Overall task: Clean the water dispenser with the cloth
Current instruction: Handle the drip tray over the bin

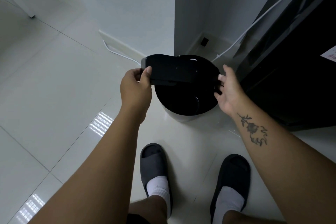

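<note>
A round water dispenser point(183, 114) with a pale outer wall and a dark inside stands on the floor by a wall corner. Its black top part point(174, 72), with a grey end cap at the left, is held tilted over the open body. My left hand point(136, 85) grips the left end of this top part, thumb on its upper face. My right hand point(229, 89) holds the top part's right rim, fingers curled at the edge. No cloth is in view.
A tall black appliance point(291, 69) stands close on the right. A white cable point(251, 29) runs down the wall behind the dispenser, and another lies along the skirting point(116, 52). My feet in dark slippers point(154, 165) stand on glossy white tiles just before the dispenser.
</note>
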Tool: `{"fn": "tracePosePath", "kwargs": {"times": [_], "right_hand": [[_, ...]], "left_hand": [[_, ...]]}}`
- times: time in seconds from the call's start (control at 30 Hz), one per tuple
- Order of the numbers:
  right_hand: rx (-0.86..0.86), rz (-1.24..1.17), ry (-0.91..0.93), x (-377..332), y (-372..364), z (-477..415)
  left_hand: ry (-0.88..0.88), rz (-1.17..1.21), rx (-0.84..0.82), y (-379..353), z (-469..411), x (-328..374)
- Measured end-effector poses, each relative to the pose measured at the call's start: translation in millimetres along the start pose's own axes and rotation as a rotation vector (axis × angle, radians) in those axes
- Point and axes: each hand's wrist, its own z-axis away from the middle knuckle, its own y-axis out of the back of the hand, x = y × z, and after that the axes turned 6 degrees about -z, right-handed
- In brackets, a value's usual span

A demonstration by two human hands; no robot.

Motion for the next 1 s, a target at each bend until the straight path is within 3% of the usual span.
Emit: {"fn": "tracePosePath", "kwargs": {"times": [0.83,1.0], "right_hand": [[-0.012,-0.036,-0.061,7.9,-3.9,-0.9],[0.075,0.027,-0.032,8.4,-2.7,-2.2]], "left_hand": [[-0.007,-0.047,-0.050,5.9,2.5,1.4],[0.058,-0.051,-0.122,7.9,4.9,2.3]]}}
